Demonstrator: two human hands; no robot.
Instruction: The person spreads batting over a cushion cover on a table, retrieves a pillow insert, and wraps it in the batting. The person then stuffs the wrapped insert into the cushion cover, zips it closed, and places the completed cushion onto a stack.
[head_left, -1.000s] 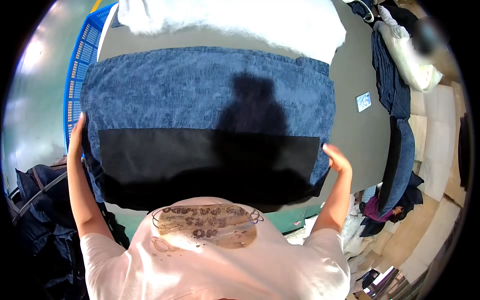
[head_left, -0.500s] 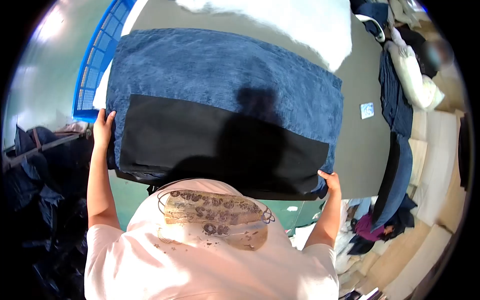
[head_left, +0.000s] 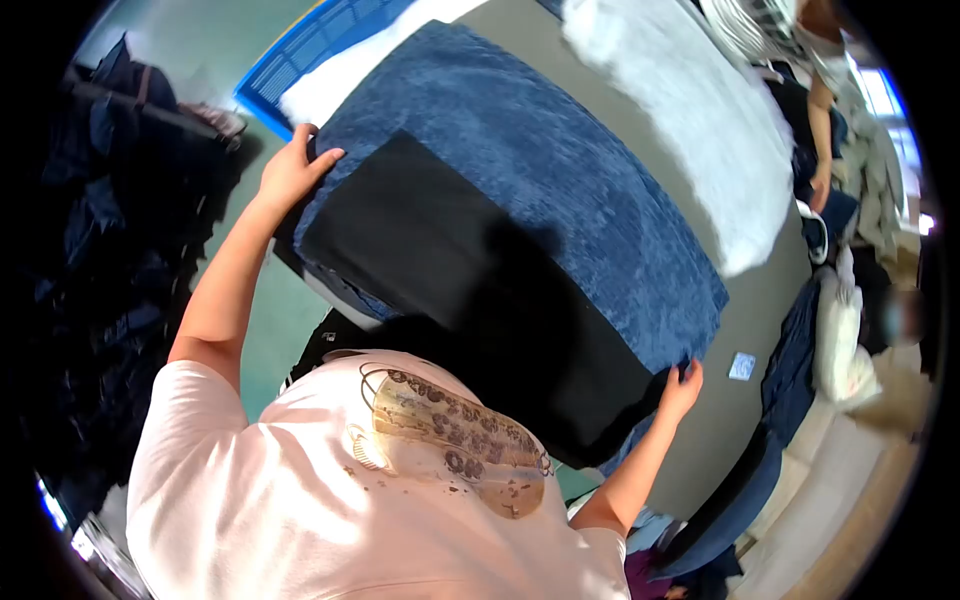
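Observation:
A large piece of blue plush fabric lies over the grey table in front of my body. Along its near side runs a smooth black fabric panel, with my shadow across it. My left hand grips the blue fabric at its left edge, thumb on top and fingers partly hidden. At the near right corner, beside the end of the black panel, my right hand pinches the fabric edge. The fabric spans the space between both hands.
White fluffy material lies on the grey table beyond the fabric. A blue plastic crate stands at the far left. A small card and dark folded cloth lie right. Dark garments hang left. Another person's arm reaches in.
My view has turned, so the table appears tilted. The blue fabric's left end now stands higher in view and its right end lower. Both hands stay at its edges. Another person's arm has come into view.

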